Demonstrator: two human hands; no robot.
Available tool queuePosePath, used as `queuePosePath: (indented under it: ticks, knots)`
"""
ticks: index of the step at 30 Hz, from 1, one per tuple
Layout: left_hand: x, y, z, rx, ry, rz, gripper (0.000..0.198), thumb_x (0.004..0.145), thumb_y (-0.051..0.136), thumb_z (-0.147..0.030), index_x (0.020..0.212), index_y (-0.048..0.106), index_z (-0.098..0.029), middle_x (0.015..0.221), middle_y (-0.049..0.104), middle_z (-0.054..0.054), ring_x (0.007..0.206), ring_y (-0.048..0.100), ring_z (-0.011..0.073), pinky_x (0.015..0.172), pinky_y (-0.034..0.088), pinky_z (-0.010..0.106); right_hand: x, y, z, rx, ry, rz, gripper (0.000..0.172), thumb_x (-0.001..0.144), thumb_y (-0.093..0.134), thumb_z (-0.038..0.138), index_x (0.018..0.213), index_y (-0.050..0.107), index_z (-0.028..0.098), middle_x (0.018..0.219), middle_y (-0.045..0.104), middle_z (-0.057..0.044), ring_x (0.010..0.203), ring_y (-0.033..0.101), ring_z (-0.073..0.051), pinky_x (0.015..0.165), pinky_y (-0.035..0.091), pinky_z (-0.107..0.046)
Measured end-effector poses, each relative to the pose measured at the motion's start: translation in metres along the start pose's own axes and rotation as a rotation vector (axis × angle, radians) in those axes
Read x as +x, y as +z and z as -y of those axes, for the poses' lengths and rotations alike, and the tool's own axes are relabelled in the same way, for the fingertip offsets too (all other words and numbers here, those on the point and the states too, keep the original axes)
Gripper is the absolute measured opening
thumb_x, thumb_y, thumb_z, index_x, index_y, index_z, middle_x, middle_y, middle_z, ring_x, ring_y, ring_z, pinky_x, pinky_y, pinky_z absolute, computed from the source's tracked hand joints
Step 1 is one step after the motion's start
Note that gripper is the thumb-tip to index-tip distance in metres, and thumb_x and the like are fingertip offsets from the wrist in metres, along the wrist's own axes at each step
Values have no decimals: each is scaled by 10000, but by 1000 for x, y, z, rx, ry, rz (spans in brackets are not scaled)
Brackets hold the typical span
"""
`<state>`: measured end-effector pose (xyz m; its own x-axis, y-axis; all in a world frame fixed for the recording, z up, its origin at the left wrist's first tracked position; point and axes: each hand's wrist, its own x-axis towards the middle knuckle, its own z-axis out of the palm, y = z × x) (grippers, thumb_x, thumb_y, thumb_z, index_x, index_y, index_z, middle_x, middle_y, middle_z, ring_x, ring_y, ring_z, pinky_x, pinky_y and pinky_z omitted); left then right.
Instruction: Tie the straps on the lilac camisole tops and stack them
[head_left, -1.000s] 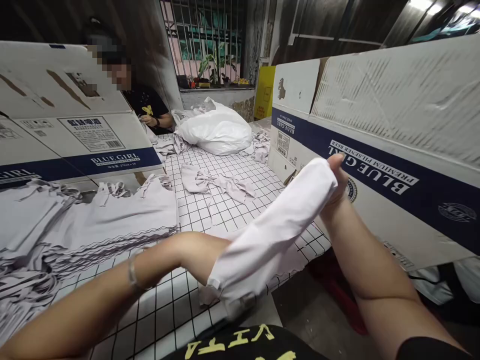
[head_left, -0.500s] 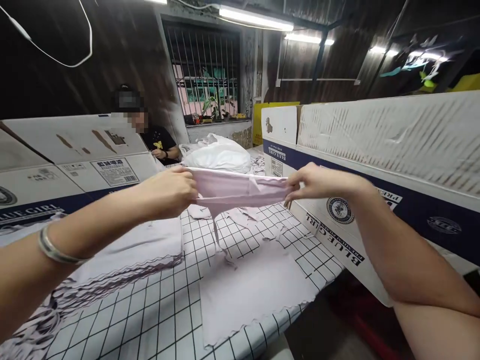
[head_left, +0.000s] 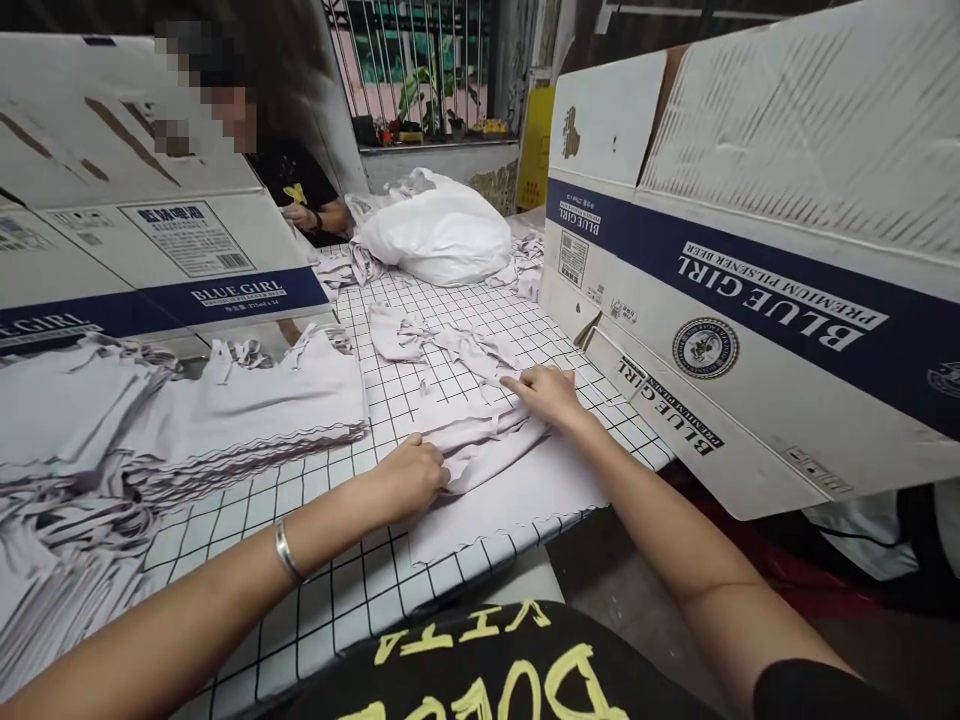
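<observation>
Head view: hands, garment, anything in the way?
Left hand holding pale garment; right hand at its other end. Creased, over flat pale piece. Cartons flanking both sides.

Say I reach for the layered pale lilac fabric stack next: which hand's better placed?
Probably the left hand: it is nearer the layered pale lilac fabric stack. The right hand, on the loose pale lilac fabric, sits nearer the right white-and-blue cardboard box.

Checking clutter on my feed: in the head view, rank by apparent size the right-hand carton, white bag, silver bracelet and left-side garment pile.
1. Right-hand carton
2. Left-side garment pile, though nearness to the camera may enlarge it
3. White bag
4. Silver bracelet
</observation>
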<state>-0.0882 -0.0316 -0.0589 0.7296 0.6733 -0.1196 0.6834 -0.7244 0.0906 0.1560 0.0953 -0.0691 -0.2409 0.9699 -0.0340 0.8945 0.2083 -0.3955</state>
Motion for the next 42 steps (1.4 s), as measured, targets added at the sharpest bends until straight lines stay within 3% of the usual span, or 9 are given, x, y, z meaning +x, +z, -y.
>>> queuePosePath:
  ticks: [6,10,13,16,20,24,27,33,42]
  knots:
    - [4,-9,-1,1,0,39,195,853,532,-163,675,612,-155,706,644,73,725,563,198,730,289,346,38,8,39,102,-26,234,316,761,645,468,703,554,171,792,632,-63,950,549,-258,927,335,-446]
    - [0,-12,4,-7,-19,59,205,861,517,-196,688,621,-160,719,663,68,708,564,186,747,296,342,22,-7,43,607,-397,323,300,881,490,477,849,508,179,928,644,-61,910,582,-170,811,441,-316]
    - [-2,-27,10,-38,9,39,227,849,496,-176,650,607,-173,652,650,37,648,538,164,775,293,342,-8,-6,48,823,-618,606,296,879,509,479,889,491,184,941,650,-63,860,590,-162,744,464,-298]
    - [-4,-54,12,-82,58,12,229,853,498,-206,655,612,-189,630,642,9,608,509,142,831,279,347,-27,8,54,486,-575,725,222,875,507,407,882,532,187,877,642,-46,751,568,-158,664,446,-282]
    - [-11,-96,-2,-131,126,5,234,824,514,-201,609,606,-200,577,599,-4,581,477,137,859,270,351,-17,11,56,-97,-248,508,145,757,619,292,847,653,182,891,667,-108,810,599,-246,711,442,-345]
    - [-22,-121,-25,-171,161,5,245,799,510,-162,589,624,-216,574,585,8,592,478,152,876,275,370,3,-24,49,-269,-45,432,175,678,687,211,835,718,142,912,687,-189,920,610,-369,800,431,-457]
    - [-26,-132,-25,-152,119,-14,248,804,514,-161,603,646,-222,571,580,1,595,486,149,914,270,384,4,-67,38,-157,-114,472,199,690,715,300,844,741,177,961,705,-131,953,618,-339,846,432,-436]
    - [-9,-181,47,-65,-38,-20,193,847,552,-312,754,696,-222,664,649,-12,594,492,123,888,333,344,-8,-144,8,237,-377,766,357,710,703,519,852,757,196,829,695,-27,781,615,-182,733,464,-294]
    - [85,-203,139,104,-245,-46,229,851,538,-360,906,716,-226,896,707,8,812,575,160,914,339,318,68,-184,-20,40,-235,127,159,738,684,346,787,725,201,807,684,-18,749,604,-177,687,458,-293]
